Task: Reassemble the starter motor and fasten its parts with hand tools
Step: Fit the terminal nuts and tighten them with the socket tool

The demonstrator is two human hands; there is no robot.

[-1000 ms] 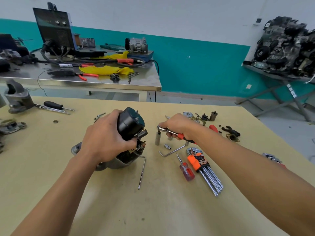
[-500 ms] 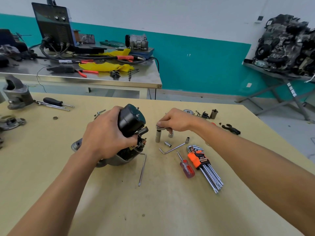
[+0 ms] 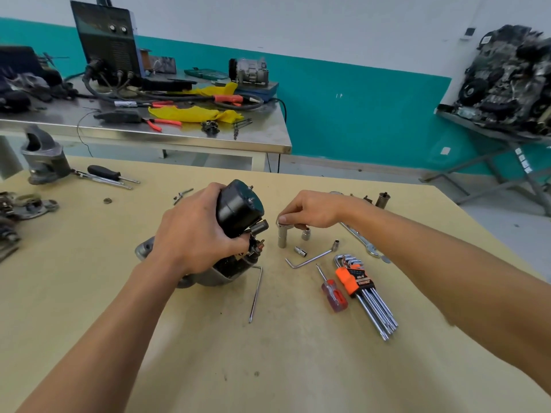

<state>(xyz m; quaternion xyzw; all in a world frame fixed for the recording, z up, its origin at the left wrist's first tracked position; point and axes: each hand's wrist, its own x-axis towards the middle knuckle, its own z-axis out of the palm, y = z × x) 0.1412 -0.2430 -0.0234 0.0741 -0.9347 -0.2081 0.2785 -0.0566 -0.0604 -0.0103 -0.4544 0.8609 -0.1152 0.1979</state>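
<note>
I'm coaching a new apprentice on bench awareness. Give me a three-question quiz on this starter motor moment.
1. True or false: the left hand grips the starter motor.
2. What do the right hand fingertips pinch? A) tall socket B) red screwdriver C) hex key set
3. Which tool has an orange holder?

Key:
1. True.
2. A, the upright tall socket.
3. The hex key set, lying beside the red screwdriver.

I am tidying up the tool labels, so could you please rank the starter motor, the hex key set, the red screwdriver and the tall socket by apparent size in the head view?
1. starter motor
2. hex key set
3. red screwdriver
4. tall socket
</note>
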